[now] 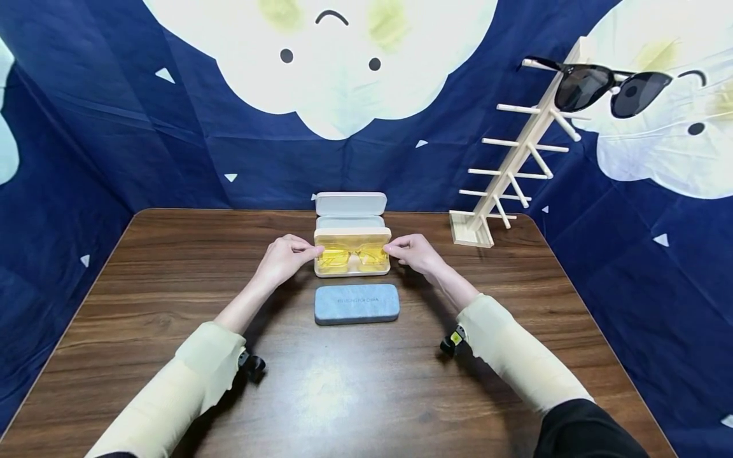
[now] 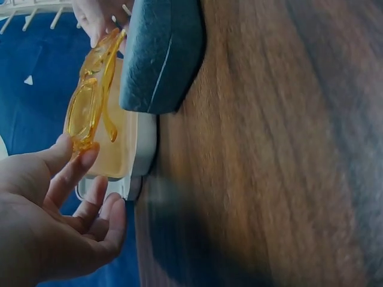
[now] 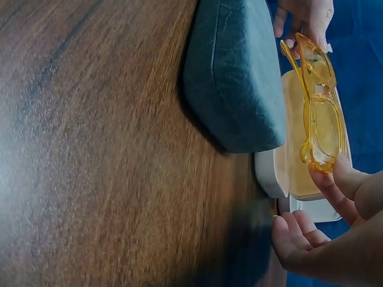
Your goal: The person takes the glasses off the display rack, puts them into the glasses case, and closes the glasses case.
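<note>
A pair of yellow-tinted glasses [image 1: 334, 257] with a see-through yellow frame is held by its two ends over an open white glasses case [image 1: 352, 275]. My left hand [image 1: 286, 259] pinches the left end between thumb and forefinger, its other fingers loosely bent in the left wrist view. At the opposite end, my right hand [image 1: 418, 254] pinches the frame in the same way. The glasses' arms are folded behind the lenses, as one yellow arm [image 2: 110, 122] shows. Inside, the case has a cream lining [image 3: 296, 173].
Closer to me lies a closed blue glasses case [image 1: 356, 305]. Pale case parts [image 1: 350, 203] stand behind the white case at the table's back edge. A wooden peg stand [image 1: 529, 137] at the back right bears black sunglasses [image 1: 584, 89]. Dark wood forms the tabletop [image 1: 143, 280].
</note>
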Tool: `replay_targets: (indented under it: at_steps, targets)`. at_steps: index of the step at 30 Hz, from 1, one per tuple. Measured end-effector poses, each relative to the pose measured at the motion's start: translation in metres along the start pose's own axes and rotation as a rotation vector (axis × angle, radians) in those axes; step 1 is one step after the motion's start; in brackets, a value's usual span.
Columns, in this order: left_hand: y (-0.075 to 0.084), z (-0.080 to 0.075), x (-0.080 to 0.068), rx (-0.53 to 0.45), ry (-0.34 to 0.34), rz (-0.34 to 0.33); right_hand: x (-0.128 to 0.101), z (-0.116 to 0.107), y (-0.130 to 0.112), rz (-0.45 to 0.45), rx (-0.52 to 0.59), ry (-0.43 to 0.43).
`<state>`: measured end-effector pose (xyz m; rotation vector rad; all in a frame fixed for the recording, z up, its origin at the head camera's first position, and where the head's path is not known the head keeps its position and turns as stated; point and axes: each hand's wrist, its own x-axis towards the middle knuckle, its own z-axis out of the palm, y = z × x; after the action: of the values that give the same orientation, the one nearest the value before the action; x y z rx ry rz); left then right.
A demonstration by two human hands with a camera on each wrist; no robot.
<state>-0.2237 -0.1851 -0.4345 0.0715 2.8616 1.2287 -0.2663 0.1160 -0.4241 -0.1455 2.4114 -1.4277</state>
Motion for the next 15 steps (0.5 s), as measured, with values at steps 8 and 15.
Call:
replay_targets:
  at_steps: [8,15]
  targets:
    - [-0.003,0.001,0.006,0.030,-0.039,-0.017,0.007,0.001,0.007,0.056,0.022,-0.022]
    - [-0.006,0.003,0.010,0.033,-0.054,-0.023,0.013,0.001,0.011,0.063,0.029,-0.013]
